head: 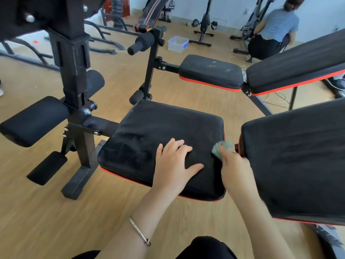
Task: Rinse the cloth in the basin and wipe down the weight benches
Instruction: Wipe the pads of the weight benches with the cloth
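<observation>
While the left hand [173,161] lies flat on the black seat pad [149,128] in the middle of the frame, fingers straight and spread with the thumb out to the right, the right hand [235,165] pinches a small bunched green cloth [219,148] between its curled fingers. The cloth touches the right edge of the seat pad, just beside the gap that parts it from the black backrest [298,156] at the right of the frame; motion blur hides its finer folds. Both pads have red piping along their lower edges. A thin metal bracelet [140,230] circles the left wrist at the bottom centre. Left of the seat stand a black upright frame [72,71] and a black foam roller [35,120]. Above the seat in the picture, a second bench [211,71] with the same black and red padding stands on the wooden floor [56,212]. The basin [178,43], a clear plastic tub with a blue patch on its side, sits on the floor at upper centre, well apart from both hands. At the upper right a person [276,28] in a light blue top crouches, back turned, near an exercise bike [204,21].
</observation>
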